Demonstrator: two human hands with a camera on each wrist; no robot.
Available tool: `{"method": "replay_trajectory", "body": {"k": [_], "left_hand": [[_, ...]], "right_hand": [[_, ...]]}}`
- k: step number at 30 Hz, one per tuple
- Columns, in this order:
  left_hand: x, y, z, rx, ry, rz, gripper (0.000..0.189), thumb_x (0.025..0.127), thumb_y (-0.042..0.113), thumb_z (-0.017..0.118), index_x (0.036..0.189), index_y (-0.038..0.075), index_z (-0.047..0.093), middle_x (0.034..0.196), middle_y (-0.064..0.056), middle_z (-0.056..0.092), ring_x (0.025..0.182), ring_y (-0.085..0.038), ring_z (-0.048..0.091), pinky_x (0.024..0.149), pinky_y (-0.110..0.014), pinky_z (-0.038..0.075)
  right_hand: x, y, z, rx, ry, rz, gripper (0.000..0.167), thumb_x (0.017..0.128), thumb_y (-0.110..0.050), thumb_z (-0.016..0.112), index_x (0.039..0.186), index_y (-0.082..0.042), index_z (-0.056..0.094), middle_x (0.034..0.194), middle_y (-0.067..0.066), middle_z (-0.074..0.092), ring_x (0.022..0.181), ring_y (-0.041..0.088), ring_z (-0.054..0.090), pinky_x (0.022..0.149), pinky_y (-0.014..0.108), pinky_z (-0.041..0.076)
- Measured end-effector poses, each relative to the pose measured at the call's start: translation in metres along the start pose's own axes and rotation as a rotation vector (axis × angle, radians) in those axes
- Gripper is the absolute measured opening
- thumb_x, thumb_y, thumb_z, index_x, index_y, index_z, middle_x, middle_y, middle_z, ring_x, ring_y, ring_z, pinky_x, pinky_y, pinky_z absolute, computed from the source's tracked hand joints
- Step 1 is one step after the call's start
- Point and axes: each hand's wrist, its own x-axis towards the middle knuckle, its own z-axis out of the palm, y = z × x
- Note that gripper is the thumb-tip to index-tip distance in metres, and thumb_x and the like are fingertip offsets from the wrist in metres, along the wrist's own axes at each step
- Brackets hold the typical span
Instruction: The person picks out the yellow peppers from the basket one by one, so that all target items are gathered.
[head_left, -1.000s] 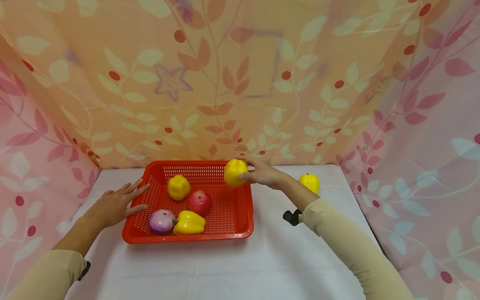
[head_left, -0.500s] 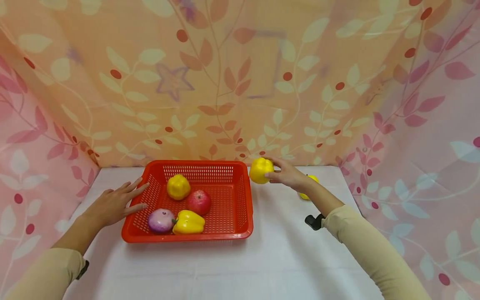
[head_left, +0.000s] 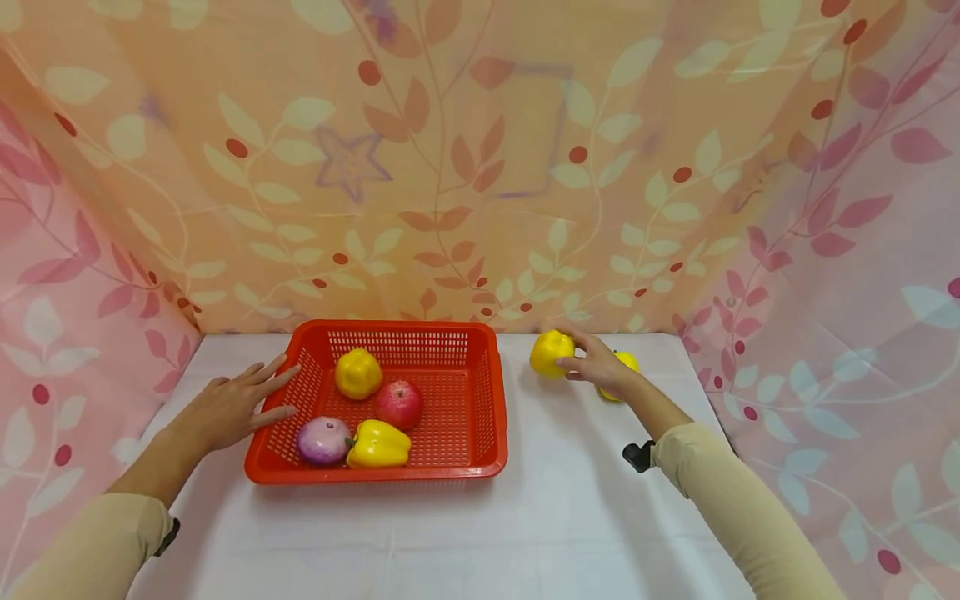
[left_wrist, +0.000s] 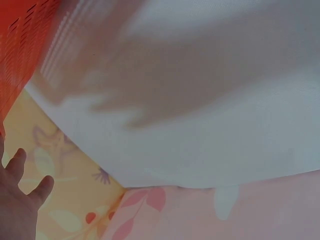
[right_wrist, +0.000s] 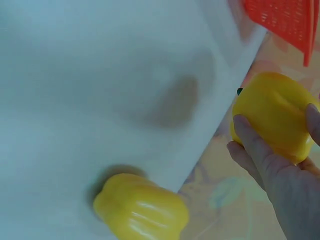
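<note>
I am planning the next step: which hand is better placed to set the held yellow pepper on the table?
Probably the right hand: it grips the yellow pepper over the table, right of the red basket. The left hand is by the basket's left rim, spread, holding nothing.

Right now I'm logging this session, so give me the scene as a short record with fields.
Basket: red, on the white table
Contents: rear yellow pepper, front yellow pepper, red fruit, purple vegetable
Right hand: grips third yellow pepper, raised off the table
Left hand: spread, at basket's left rim; contact unclear
Right of basket: fourth yellow pepper, on table
</note>
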Motion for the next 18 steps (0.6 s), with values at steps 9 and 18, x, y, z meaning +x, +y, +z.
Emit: {"method": "replay_trajectory", "body": {"k": [9,18], "left_hand": [[0.001,0.000,0.000,0.005,-0.002,-0.001,0.079,0.095,0.058,0.054,0.157,0.017,0.028,0.161,-0.020,0.024,0.137,-0.053,0.033,0.099,-0.076,0.033],[0.001,0.002,-0.002,0.004,-0.010,-0.002,0.079,0.095,0.057,0.055,0.157,0.016,0.029,0.161,-0.021,0.024,0.137,-0.054,0.033,0.098,-0.077,0.033]], "right_hand": [[0.002,0.027,-0.004,0.113,0.053,0.068,0.069,0.097,-0.003,0.061,0.157,-0.009,0.026,0.155,0.025,0.028,0.127,0.043,0.048,0.101,0.055,0.046],[0.006,0.052,-0.004,0.143,0.149,0.159,0.069,0.098,-0.006,0.061,0.157,-0.011,0.025,0.159,0.026,0.022,0.125,0.039,0.047,0.105,0.055,0.044]]}}
